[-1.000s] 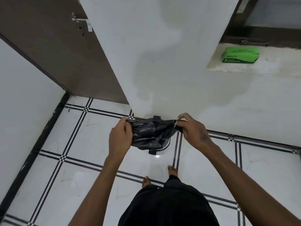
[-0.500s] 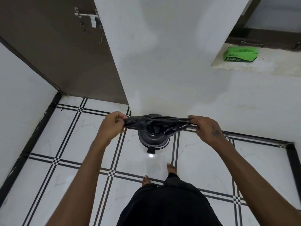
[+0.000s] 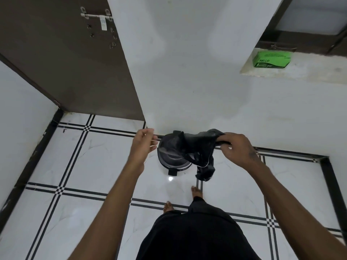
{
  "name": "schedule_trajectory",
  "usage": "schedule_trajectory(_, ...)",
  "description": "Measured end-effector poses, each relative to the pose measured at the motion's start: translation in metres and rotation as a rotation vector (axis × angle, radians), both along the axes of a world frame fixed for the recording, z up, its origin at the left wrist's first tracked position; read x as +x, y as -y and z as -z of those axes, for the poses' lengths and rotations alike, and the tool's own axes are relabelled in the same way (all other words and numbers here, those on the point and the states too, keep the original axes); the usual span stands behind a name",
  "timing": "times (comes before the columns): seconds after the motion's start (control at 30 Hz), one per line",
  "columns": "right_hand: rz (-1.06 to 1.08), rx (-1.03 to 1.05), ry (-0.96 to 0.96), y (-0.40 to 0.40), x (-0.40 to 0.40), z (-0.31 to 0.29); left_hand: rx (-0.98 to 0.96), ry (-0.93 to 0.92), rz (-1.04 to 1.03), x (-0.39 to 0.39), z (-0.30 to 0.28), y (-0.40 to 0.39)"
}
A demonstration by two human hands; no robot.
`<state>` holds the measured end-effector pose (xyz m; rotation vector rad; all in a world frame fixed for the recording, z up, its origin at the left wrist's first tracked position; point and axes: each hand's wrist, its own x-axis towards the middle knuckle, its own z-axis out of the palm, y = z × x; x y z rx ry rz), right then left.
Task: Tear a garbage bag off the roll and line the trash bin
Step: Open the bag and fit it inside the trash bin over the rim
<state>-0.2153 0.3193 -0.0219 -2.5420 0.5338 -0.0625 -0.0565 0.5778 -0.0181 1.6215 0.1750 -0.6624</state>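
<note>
Bag (image 3: 197, 147) dangles crumpled from right hand (image 3: 235, 149) over bin (image 3: 171, 156), left hand (image 3: 143, 142) empty at 9 o'clock, half-curled; next, find the mouth and spread it.

A crumpled black garbage bag (image 3: 199, 147) is held up by one end, its loose tail hanging down. Below and partly hidden behind it, a round dark trash bin (image 3: 169, 156) is set on the tiled floor against the wall.
</note>
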Motion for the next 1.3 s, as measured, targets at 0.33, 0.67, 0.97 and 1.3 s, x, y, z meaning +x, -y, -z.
schedule_trajectory(0.33, 0.057, 0.514, 0.209, -0.029, 0.006, -0.027, 0.304, 0.372, 0.486, -0.024, 0.032, 0.036)
schedule_trajectory(0.67, 0.293, 0.449, 0.154, 0.002, -0.007, -0.016, 0.44, 0.692, 0.178, -0.011, 0.037, 0.016)
schedule_trajectory(0.97, 0.216, 0.242, 0.065, 0.017, -0.007, 0.003, 0.173, 0.787, 0.468, -0.011, 0.027, 0.032)
schedule_trajectory(1.3, -0.05, 0.402, -0.078, -0.02, 0.05, 0.019, -0.12, 0.601, 0.653, -0.025, -0.015, 0.054)
